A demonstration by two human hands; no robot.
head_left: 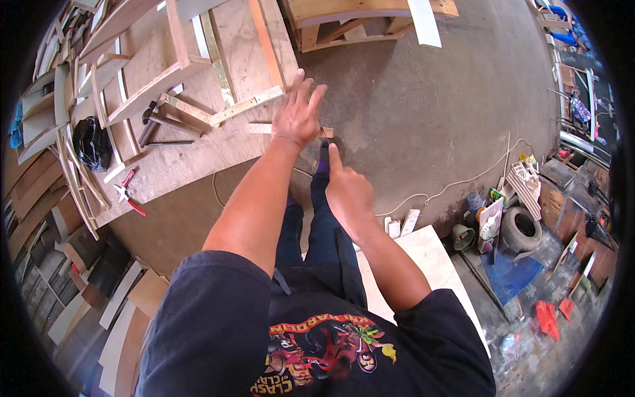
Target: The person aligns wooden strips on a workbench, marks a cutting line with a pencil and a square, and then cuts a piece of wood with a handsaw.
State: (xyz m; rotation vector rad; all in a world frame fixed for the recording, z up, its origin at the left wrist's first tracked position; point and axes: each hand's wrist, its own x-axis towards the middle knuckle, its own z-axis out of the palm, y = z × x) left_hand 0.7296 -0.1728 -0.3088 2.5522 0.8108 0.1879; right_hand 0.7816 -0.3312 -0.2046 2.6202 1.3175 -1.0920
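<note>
Near twelve o'clock of the view, the person's left hand [297, 120] lies with spread fingers over a thin, pale wooden strip [260, 128]. The right end of this strip goes past the edge of the light plywood worktop [188, 162]. The right hand [350, 197], at five o'clock from the left one, stretches its forefinger towards that end; its other fingers are curled, but what they hold cannot be told. Red-handled metal pliers [123, 193] lie at nine o'clock.
</note>
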